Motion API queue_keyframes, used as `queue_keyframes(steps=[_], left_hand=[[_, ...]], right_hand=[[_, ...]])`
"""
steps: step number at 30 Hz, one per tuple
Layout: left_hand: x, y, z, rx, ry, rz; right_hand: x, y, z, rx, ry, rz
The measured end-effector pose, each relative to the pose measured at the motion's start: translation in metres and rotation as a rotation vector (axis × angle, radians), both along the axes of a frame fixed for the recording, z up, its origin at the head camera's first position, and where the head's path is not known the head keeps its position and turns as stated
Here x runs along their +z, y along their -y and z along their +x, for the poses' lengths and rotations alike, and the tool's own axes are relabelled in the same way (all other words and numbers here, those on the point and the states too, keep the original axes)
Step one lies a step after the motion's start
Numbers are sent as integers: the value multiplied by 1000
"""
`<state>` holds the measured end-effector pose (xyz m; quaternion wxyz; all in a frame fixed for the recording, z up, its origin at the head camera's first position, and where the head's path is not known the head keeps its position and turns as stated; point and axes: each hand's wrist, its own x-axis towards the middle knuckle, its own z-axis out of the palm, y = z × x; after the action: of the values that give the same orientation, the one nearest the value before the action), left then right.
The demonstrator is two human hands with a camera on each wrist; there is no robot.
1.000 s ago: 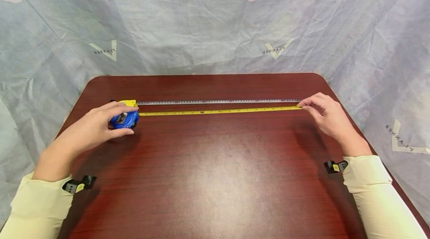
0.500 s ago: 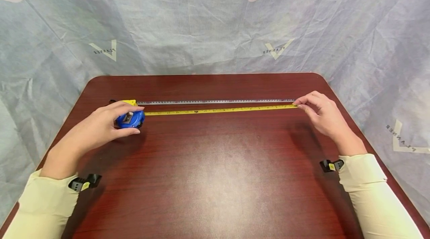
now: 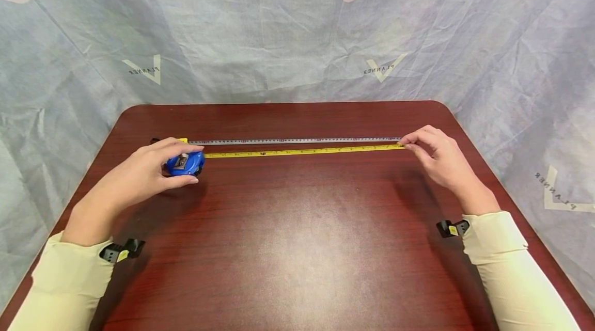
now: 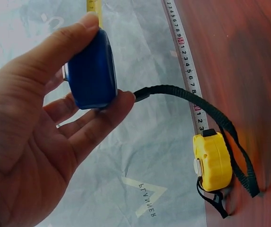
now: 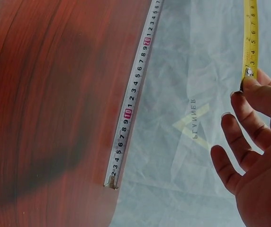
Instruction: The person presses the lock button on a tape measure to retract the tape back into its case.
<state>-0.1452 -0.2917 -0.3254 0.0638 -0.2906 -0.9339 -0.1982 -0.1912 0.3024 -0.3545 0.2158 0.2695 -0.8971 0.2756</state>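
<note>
My left hand (image 3: 139,173) grips a blue tape measure (image 3: 187,164) by its case, thumb and fingers on opposite sides. A yellow blade (image 3: 297,152) runs from it across to my right hand (image 3: 434,158), which pinches the blade's metal end hook (image 5: 248,72) between thumb and forefinger. Both hands hold it raised above the table. A dark wrist strap (image 4: 192,97) hangs from the blue case in the left wrist view. Behind the yellow blade lies a white blade (image 3: 279,141), drawn from a yellow tape measure (image 4: 216,161) that my left hand partly hides in the head view.
A dark red wooden table (image 3: 297,248) with rounded far corners lies below. Grey printed cloth (image 3: 288,36) hangs behind and at both sides. A small black camera (image 3: 122,251) sits at the left wrist, and another camera (image 3: 452,228) at the right wrist.
My left hand has moved right with the blue tape measure, and my right hand left with the hook. The yellow blade between them is shorter. The white blade has stayed put.
</note>
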Motion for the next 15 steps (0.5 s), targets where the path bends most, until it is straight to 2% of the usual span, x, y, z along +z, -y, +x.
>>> queue_keyframes(steps=[15], left_hand=[[2,-11,-5,-18,-6,8]], right_hand=[[-1,18,-6,53,18,-10]])
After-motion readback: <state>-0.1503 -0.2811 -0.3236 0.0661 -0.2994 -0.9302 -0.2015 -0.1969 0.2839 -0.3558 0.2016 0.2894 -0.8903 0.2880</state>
